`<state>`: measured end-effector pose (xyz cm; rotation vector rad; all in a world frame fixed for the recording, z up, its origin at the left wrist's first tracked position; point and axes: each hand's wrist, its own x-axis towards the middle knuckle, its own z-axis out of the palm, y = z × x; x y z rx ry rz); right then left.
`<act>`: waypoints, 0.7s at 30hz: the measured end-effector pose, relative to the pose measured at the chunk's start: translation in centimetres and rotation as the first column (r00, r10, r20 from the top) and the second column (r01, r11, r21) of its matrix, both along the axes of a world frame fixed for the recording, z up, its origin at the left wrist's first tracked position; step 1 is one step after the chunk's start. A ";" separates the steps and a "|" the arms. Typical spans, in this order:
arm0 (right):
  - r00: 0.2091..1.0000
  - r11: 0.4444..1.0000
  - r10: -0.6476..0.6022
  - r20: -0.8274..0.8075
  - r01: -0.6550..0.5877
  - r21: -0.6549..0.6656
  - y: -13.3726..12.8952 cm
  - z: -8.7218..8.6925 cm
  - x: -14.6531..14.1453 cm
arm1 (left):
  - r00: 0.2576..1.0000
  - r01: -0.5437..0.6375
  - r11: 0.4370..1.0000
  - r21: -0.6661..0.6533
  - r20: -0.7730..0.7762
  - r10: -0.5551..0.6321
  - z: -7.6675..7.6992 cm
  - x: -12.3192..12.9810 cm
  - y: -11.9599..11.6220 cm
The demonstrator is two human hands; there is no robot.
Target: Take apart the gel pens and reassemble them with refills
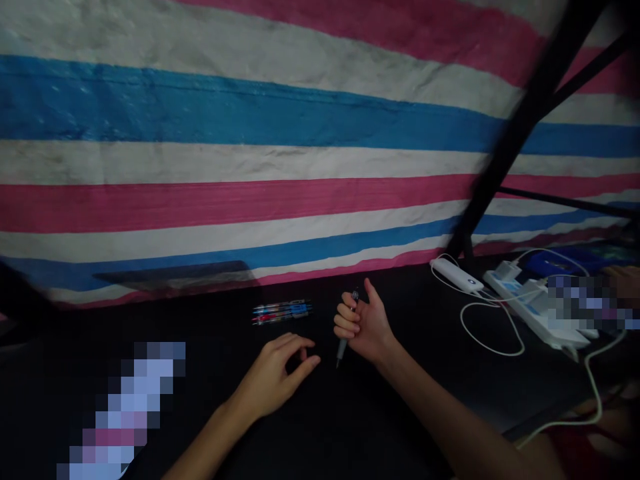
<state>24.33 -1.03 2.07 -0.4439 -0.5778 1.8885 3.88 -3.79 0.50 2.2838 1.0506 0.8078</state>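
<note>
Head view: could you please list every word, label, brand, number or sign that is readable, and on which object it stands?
No text is readable.
Grouped pens: any print too small and dark.
Pen in the right hand: none legible.
White device: small dark round mark, unreadable.
Power strip: any marking too blurred.
Pixelated patches: contents hidden.

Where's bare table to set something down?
Bare table shows between the forearms, and between the right hand and white device; left of the pens looks open, though dark. Crowded: around the power strip and cables.
</note>
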 end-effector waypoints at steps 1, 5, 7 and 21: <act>1.000 1.000 0.008 0.006 -0.008 -0.013 0.0 0.0 0.1 | 1.000 -0.015 1.000 0.008 -0.010 0.015 0.0 -0.1 0.1; 0.999 0.996 0.045 0.009 -0.045 -0.071 -0.2 0.4 0.1 | 0.998 -0.061 0.998 0.026 -0.019 0.061 -0.1 -0.4 0.5; 0.999 0.996 0.050 0.006 -0.049 -0.072 -0.4 0.7 0.0 | 0.997 -0.074 0.996 0.041 -0.015 0.075 -0.1 -0.5 0.7; 0.997 0.999 0.042 0.061 -0.040 -0.036 -0.3 0.9 0.5 | 0.980 -0.174 0.972 0.156 -0.068 0.187 -0.8 -1.6 2.0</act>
